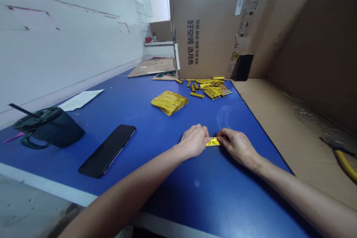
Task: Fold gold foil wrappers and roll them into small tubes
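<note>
Between my two hands, low over the blue table, is a small strip of shiny gold foil. My left hand pinches its left end, fingers closed. The right end is pinched by my right hand, also closed. Whether the strip is folded or rolled under my fingertips, I cannot tell. Beyond my hands lies a flat stack of gold foil sheets. Farther back on the right is a loose pile of small rolled or folded gold foil pieces.
A black phone lies left of my arm, beside a dark lidded mug with a straw. White paper rests near the wall. A large cardboard box stands behind the foil. Yellow-handled pliers lie at the far right.
</note>
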Tool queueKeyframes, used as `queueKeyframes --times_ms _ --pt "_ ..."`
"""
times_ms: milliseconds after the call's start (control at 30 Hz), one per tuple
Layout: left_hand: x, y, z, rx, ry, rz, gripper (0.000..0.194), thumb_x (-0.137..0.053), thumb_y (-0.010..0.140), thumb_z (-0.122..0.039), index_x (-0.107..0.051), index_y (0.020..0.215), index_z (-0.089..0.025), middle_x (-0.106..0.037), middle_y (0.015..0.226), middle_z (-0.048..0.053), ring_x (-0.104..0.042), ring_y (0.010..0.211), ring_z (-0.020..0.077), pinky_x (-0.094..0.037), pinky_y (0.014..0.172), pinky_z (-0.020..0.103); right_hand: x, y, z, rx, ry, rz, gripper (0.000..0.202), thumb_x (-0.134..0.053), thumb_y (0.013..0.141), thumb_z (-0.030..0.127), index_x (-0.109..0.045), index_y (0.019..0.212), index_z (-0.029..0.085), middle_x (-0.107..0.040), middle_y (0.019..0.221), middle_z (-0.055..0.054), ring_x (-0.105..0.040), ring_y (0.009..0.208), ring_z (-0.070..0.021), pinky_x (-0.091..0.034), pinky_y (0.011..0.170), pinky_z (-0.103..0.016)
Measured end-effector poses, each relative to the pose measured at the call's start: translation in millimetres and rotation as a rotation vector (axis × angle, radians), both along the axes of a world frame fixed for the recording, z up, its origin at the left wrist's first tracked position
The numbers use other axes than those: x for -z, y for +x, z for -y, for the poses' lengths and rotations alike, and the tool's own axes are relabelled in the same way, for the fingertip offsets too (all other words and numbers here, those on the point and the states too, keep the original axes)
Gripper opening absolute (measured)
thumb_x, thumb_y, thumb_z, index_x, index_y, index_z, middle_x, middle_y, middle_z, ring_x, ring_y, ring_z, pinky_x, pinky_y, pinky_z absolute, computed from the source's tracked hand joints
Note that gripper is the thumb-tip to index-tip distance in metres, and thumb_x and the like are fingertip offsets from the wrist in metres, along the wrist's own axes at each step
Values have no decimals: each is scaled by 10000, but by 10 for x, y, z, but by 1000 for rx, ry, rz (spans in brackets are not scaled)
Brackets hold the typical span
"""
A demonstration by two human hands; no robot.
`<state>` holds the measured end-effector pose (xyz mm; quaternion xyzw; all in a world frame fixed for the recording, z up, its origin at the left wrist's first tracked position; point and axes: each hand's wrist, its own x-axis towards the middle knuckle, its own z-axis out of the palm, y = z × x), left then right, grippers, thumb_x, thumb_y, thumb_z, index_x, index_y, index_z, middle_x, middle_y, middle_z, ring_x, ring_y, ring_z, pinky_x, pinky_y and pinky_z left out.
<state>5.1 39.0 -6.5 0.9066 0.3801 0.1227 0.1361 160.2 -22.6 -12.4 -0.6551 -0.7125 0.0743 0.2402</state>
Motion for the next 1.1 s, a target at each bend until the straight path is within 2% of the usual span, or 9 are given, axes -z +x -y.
queueKeyframes --times_ms 200,400,567,667,733,833,933,1000,1100 --pt "-6 -21 31 24 -1 116 79 -413 814 -229 -471 778 -189 -564 738 -7 -531 688 137 -372 599 225 1 36 3 -2 94 -91 106 -452 773 231 -544 731 200 -568 707 -27 -523 636 -158 -384 578 -260" --pt "-1 -68 100 53 -45 381 65 -408 822 -198 -447 771 -185 -557 666 -21 -533 621 117 -371 577 210 -10 100 15 -54 195 -483 119 -529 743 295 -580 748 187 -579 875 -51 -550 727 -154 -429 654 -281" --pt "-7 -85 161 55 -167 480 55 -406 822 -179 -436 776 -178 -551 597 -34 -537 535 94 -374 542 194 -55 44 43 -43 -6 -869 158 -582 705 326 -547 739 176 -584 592 12 -552 544 -127 -422 534 -254" --pt "-12 -88 176 66 -162 517 54 -414 819 -173 -438 770 -173 -542 593 -38 -537 524 86 -374 538 188 -89 19 48 -54 -28 -1039 264 -636 660 316 -505 852 190 -571 547 53 -549 486 -110 -418 511 -237" --pt "-15 -92 179 69 -155 528 57 -413 818 -171 -441 769 -171 -537 594 -40 -539 530 85 -376 542 188 -115 15 50 -47 -82 -1075 304 -653 640 325 -522 869 175 -573 530 52 -541 467 -103 -418 506 -231" --pt "-25 -101 182 71 -138 523 58 -418 812 -169 -447 762 -170 -536 603 -38 -535 539 87 -380 555 197 -150 16 58 -1 -180 -1082 262 -662 621 349 -574 756 143 -595 512 17 -541 462 -102 -422 512 -230" --pt "-28 -107 187 75 -141 534 60 -425 807 -181 -457 757 -170 -543 610 -32 -536 559 95 -387 570 212 -169 17 66 22 -173 -1076 229 -669 611 344 -585 694 147 -607 507 6 -546 478 -102 -417 527 -226" --pt "-21 -104 184 70 -216 572 70 -432 803 -201 -463 750 -168 -554 620 -24 -545 576 100 -400 575 217 -173 19 72 17 -137 -1047 211 -671 610 336 -589 671 151 -614 521 3 -546 491 -103 -411 532 -226" --pt "-5 -88 162 49 -451 676 92 -471 775 -231 -460 728 -153 -577 644 2 -572 614 113 -430 578 222 -172 22 78 -1 -98 -980 203 -657 626 344 -595 662 155 -614 539 -2 -545 505 -111 -410 538 -238"
